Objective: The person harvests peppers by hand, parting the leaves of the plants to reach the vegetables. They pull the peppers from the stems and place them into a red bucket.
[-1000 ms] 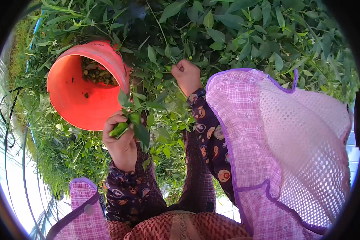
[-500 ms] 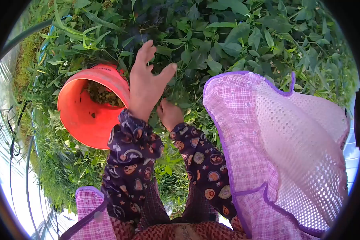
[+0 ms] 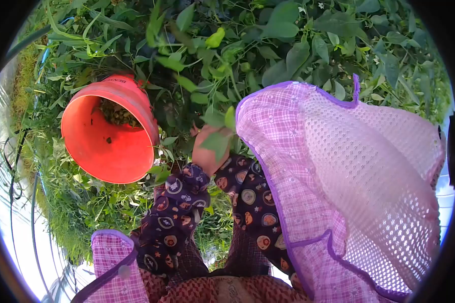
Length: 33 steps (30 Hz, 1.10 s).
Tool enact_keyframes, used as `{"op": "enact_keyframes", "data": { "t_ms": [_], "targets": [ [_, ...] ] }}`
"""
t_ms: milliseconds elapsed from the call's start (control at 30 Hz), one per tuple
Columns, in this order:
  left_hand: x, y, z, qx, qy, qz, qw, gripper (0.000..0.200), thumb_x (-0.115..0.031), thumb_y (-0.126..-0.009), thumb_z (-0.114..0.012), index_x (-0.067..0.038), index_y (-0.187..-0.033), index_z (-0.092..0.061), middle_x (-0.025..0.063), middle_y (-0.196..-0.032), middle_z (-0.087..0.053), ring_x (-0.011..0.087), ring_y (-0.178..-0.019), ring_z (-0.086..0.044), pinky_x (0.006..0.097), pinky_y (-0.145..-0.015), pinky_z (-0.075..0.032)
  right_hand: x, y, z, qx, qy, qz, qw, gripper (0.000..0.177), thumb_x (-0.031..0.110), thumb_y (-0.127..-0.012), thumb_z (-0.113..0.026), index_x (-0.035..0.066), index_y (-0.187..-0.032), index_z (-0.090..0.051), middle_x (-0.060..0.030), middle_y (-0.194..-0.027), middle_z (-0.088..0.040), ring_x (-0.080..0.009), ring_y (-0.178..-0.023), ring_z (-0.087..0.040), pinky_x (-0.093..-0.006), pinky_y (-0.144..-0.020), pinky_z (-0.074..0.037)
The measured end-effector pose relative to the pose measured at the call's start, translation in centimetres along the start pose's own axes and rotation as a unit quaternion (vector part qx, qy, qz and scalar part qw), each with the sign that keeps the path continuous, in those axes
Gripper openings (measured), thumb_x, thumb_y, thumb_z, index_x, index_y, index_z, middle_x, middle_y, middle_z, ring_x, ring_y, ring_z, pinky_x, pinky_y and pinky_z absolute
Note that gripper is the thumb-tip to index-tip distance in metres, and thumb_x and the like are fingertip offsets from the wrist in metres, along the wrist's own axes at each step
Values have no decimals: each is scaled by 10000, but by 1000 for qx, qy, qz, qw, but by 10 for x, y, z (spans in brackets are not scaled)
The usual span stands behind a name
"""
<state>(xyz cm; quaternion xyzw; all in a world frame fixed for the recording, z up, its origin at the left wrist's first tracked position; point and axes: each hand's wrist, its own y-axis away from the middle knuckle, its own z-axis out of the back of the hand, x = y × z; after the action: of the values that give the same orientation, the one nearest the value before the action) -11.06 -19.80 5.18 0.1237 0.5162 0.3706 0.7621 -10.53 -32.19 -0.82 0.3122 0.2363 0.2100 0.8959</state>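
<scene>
My left hand (image 3: 206, 151) reaches in among the leafy stems (image 3: 220, 76), low in front of me. Leaves cover part of it, and its fingers are hidden. Close beside it comes my right arm in a dark patterned sleeve (image 3: 250, 197). Foliage and the left hand hide my right hand, so what either hand holds cannot be seen. Left of my hands a red-orange bucket (image 3: 108, 149) lies tilted with its mouth toward me. Small greenish-brown pieces (image 3: 119, 113) are gathered deep inside it.
Dense green plants with small white flowers fill the far side. A purple checked cloth with pale mesh (image 3: 359, 166) hangs across the right. On the left are a dark hose (image 3: 28, 45), thin lines and clear plastic sheeting (image 3: 5, 202). Low weeds grow below the bucket.
My left hand, raised with spread fingers before, has dropped down among the leaves beside the right. Stems now stand in front of both hands. The bucket appears slightly farther left.
</scene>
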Motion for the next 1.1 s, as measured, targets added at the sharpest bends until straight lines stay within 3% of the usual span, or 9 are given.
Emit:
{"op": "enact_keyframes", "data": {
  "t_ms": [33, 300, 400, 500, 700, 767, 833, 933, 1100],
  "targets": [
    [33, 14, 2, 86, 287, 71, 952, 333, -205, -755, -676, -62, -1051, -621, 125, -1041, -622, 290, -999, -590, 361, -836, -454, -10, -3, -2, -38, -13, 43, 998, 559, 291, -870, -599, 41, -1343, -438, -138, -1319, -478, -317, -1208, -419, -508, -999, -328],
    [31, 41, 17, -118, -20, -94, 988, 125, -25, -829, -660, -15, -953, -652, 86, -903, -662, 227, -819, -632, 318, -754, -496, -66, 175, -88, -170, -151, 428, 874, 316, 140, -875, -592, 50, -1177, -612, -102, -1105, -633, -261, -930, -644, -382, -826, -524],
    [26, 42, 13, -125, 82, -35, 988, 52, -60, -821, -631, -46, -851, -672, 120, -808, -678, 317, -822, -641, 420, -769, -499, -101, 167, -30, 47, -395, 312, 863, 283, 159, -869, -630, 22, -1116, -631, -118, -858, -669, -232, -763, -662, -395, -715, -533],
    [36, 47, 8, -97, 65, 23, 993, 34, -35, -806, -634, -39, -817, -666, 115, -795, -676, 317, -823, -639, 390, -764, -505, -109, 145, -14, 167, -755, -40, 633, 336, 180, -882, -663, 28, -1174, -592, -89, -833, -645, -146, -657, -599, -331, -642, -508],
    [64, 57, -16, -130, 307, 122, 935, 375, -58, -879, -648, -46, -1225, -506, 60, -1103, -615, 162, -963, -594, 322, -793, -485, -71, 110, 5, 93, -610, 162, 770, 539, 199, -795, -740, 52, -1268, -526, -112, -949, -638, -178, -727, -593, -316, -683, -501],
    [75, 57, -20, -75, 705, 183, 681, 338, -42, -863, -634, -5, -1180, -523, 23, -1112, -591, 129, -975, -581, 281, -774, -497, -74, 124, -5, 114, -596, 107, 787, 581, 166, -757, -745, 78, -1284, -517, -154, -1010, -619, -256, -820, -602, -362, -732, -494],
    [45, 43, -13, -41, 661, 170, 730, 288, -68, -878, -642, -25, -1150, -558, 17, -1067, -605, 96, -929, -580, 247, -767, -487, -82, 142, -12, -77, -501, 166, 846, 579, 118, -749, -712, 71, -1285, -498, -186, -1037, -590, -339, -893, -590, -421, -751, -485],
    [50, 21, -15, 178, 563, 226, 775, 195, -234, -935, -647, -44, -979, -636, 8, -903, -630, 98, -804, -583, 255, -710, -477, -92, 167, -25, -40, -501, 201, 841, 567, 74, -738, -679, 45, -1269, -485, -192, -1000, -569, -404, -913, -573, -461, -754, -481],
    [6, 20, -17, 116, 535, 296, 783, 286, -339, -893, -702, -69, -953, -628, -7, -852, -607, 87, -755, -576, 248, -654, -467, -102, 176, -21, -54, -537, 243, 806, 378, 10, -719, -631, 10, -1093, -573, -186, -1001, -562, -383, -877, -587, -419, -722, -496]
  ]
}}
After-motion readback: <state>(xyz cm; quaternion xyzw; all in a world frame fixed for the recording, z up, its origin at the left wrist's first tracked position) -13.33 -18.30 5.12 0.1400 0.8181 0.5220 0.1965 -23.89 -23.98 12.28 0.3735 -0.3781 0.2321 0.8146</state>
